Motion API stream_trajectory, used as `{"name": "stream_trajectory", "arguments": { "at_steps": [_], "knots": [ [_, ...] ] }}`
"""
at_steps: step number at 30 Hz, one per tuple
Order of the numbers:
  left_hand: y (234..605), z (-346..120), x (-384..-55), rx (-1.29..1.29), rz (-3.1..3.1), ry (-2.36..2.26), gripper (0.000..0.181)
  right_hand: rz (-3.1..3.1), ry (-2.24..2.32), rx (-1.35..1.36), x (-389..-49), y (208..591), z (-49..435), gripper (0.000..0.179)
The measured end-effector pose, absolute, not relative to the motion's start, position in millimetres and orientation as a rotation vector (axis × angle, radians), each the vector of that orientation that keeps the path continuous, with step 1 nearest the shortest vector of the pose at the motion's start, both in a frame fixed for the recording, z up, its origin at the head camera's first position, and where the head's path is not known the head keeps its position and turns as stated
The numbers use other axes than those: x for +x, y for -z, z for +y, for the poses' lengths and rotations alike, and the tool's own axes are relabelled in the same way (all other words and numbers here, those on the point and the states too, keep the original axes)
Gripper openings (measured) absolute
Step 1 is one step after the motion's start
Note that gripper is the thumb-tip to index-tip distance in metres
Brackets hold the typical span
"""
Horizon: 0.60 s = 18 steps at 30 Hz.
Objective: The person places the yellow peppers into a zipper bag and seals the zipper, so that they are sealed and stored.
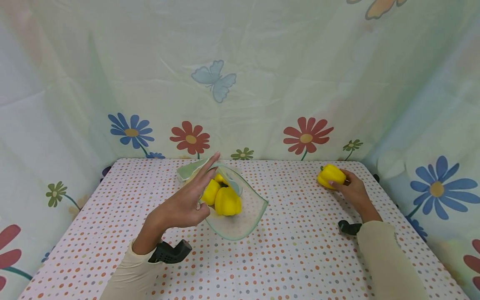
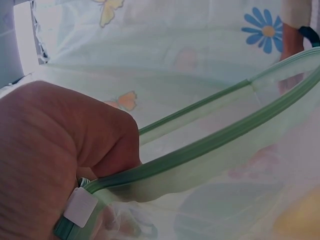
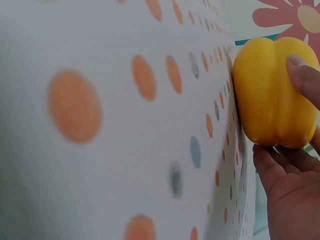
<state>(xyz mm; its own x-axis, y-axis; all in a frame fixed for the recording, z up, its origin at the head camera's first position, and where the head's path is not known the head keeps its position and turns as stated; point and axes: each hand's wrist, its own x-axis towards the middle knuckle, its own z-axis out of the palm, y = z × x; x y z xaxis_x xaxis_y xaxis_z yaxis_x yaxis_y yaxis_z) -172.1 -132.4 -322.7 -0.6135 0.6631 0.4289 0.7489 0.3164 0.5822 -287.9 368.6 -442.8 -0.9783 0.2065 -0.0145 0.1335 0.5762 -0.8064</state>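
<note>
Toward the right end of the table, my right hand [image 1: 355, 192] grips a yellow bell pepper [image 1: 331, 176], thumb on one side and fingers round its end. In the right wrist view this pepper [image 3: 272, 92] is against or very near the dotted cloth. My left hand [image 1: 183, 207] holds the rim of a translucent bag [image 1: 252, 214] with green edging, thumb bent over it and some fingers stretched up. The bag's mouth gapes, its green rim [image 2: 210, 145] showing a white tab [image 2: 81, 207]. Several yellow bell peppers [image 1: 228, 202] lie inside, partly hidden by the left hand.
A dotted cloth [image 1: 292, 250] covers the table. Behind it and at both sides hangs a curtain [image 1: 262, 104] printed with flowers and butterflies. Each wrist carries a black camera mount, one on the left [image 1: 170, 252] and one on the right [image 1: 349, 228].
</note>
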Motion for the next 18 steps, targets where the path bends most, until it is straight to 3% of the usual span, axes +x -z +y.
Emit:
{"name": "stream_trajectory", "arguments": {
  "at_steps": [10,18],
  "knots": [
    [323.3,-131.4,-172.9,-1.332,-2.457,1.184,0.096,-2.730,-1.339,-0.233,-281.3,439.1,356.7,0.093],
    [321.9,-131.1,-173.2,-1.301,-2.453,1.140,0.089,-2.714,-1.239,-0.059,-289.7,474.2,355.3,0.094]
  ]
}}
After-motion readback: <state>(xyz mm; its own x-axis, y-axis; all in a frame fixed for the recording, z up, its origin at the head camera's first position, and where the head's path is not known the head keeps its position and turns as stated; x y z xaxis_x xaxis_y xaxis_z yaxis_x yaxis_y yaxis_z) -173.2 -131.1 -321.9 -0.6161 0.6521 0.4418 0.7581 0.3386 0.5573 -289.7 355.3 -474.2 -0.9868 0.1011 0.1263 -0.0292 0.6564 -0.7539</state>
